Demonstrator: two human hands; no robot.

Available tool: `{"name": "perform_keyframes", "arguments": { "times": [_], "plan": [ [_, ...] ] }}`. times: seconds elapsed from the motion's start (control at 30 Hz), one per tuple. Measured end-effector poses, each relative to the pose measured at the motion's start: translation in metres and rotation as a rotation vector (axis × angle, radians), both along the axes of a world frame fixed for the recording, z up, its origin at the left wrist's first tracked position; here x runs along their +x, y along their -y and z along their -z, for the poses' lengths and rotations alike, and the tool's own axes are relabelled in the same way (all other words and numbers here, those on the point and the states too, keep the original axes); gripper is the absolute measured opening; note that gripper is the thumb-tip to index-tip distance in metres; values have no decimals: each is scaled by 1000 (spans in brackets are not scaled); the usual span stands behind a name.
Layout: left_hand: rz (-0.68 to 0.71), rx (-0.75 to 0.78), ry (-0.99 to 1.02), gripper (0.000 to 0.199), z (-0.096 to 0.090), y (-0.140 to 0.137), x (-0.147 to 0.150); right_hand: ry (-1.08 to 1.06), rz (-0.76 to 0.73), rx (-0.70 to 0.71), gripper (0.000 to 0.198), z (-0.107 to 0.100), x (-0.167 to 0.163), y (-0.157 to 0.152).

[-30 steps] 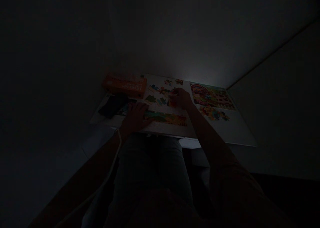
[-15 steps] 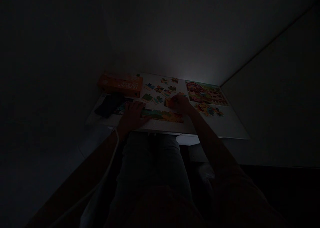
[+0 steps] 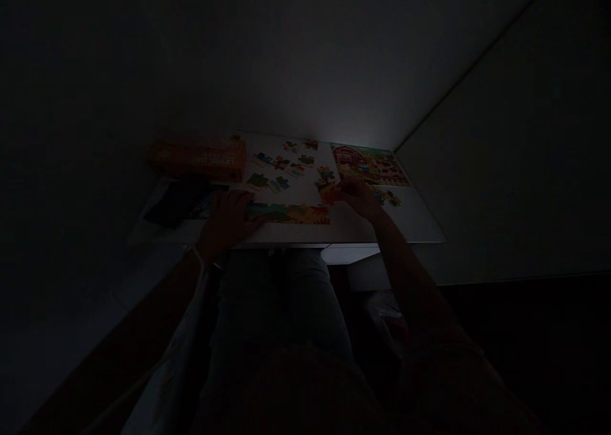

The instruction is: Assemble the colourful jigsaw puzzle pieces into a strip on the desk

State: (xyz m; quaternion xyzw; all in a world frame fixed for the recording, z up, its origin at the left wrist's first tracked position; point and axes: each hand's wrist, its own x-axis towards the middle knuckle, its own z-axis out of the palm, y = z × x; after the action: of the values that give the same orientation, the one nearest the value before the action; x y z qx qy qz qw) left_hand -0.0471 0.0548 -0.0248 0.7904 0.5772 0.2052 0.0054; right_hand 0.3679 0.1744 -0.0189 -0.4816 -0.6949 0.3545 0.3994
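The scene is very dark. My left hand (image 3: pixel 230 217) lies with its fingers spread at the left end of a joined strip of jigsaw pieces (image 3: pixel 291 214), near the table's front edge. My right hand (image 3: pixel 359 196) is closed in a pinch on an orange-yellow puzzle piece (image 3: pixel 328 193), just beyond the strip's right end. Another loose piece (image 3: pixel 326 173) lies directly behind it. Several more loose puzzle pieces (image 3: pixel 279 162) are scattered over the table behind the strip.
An orange puzzle box (image 3: pixel 200 160) stands at the back left, with a dark cloth-like item (image 3: pixel 176 200) in front of it. A farm picture (image 3: pixel 370 165) lies at the back right, several pieces (image 3: pixel 392 197) before it. The white table (image 3: pixel 382 230) meets a wall behind.
My right hand has moved to the right with the orange-yellow piece, from above the strip to past its right end. My left hand keeps its place on the strip. The whole view has shifted.
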Motion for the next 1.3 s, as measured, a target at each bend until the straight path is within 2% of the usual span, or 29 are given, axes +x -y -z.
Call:
{"name": "perform_keyframes", "arguments": {
  "times": [0.07, 0.2, 0.37, 0.5, 0.67, 0.87, 1.0, 1.13, 1.3],
  "plan": [
    [-1, 13, -2, 61, 2, -2, -1, -69, 72, -14, 53, 7, 13, 10],
    [-4, 47, -35, 62, 7, -4, -3, -123, 122, -36, 49, 18, 32, 35],
    [-6, 16, -36, 56, -2, 0, -1, -157, 213, -24, 42, 27, 38, 47],
    [-22, -18, -45, 54, -7, 1, 0, -264, 313, -5, 53, 30, 38, 46],
    [-20, 6, -42, 56, 3, -4, -5, -294, 287, 11, 66, 30, 36, 50],
    [-26, -4, -57, 62, 8, -9, -10, -209, 303, -4, 55, 35, 26, 57],
    [-29, 2, -63, 58, 10, -10, -11, -154, 226, -45, 55, 30, 11, 72],
    [-11, 40, -74, 62, 11, -9, -11, 95, 180, -6, 48, 17, -3, 84],
    [-36, 15, -68, 63, 9, -8, -10, 366, 238, -33, 41, 8, -7, 87]
  ]
}}
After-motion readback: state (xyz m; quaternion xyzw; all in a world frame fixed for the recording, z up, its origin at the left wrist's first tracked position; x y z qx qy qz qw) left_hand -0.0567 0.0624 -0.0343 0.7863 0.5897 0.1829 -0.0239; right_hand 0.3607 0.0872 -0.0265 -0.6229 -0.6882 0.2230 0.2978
